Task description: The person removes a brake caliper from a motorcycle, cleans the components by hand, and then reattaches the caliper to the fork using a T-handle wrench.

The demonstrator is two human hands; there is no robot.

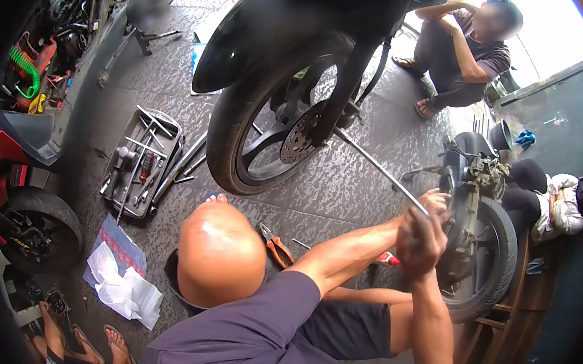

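Note:
A long metal wrench bar (378, 166) slants from the axle area of a motorcycle's front wheel (224, 143) down to my hands. My left hand (435, 201) closes around its near end, the arm stretched across in front of me. Just below, my right hand (421, 244) also grips the bar end, its fingers curled and partly smeared by motion. Beside the bar's far end show the brake disc (295, 141) and the black fork leg (346, 87). How the bar fits onto the axle is too small to make out.
A metal tray (126, 208) of tools lies left of the wheel. Pliers with orange handles (277, 249) rest near my knee. A second motorcycle's wheel (496, 255) stands at right, a red motorcycle (0, 168) at left. People sit at upper right and far right; someone's feet show lower left.

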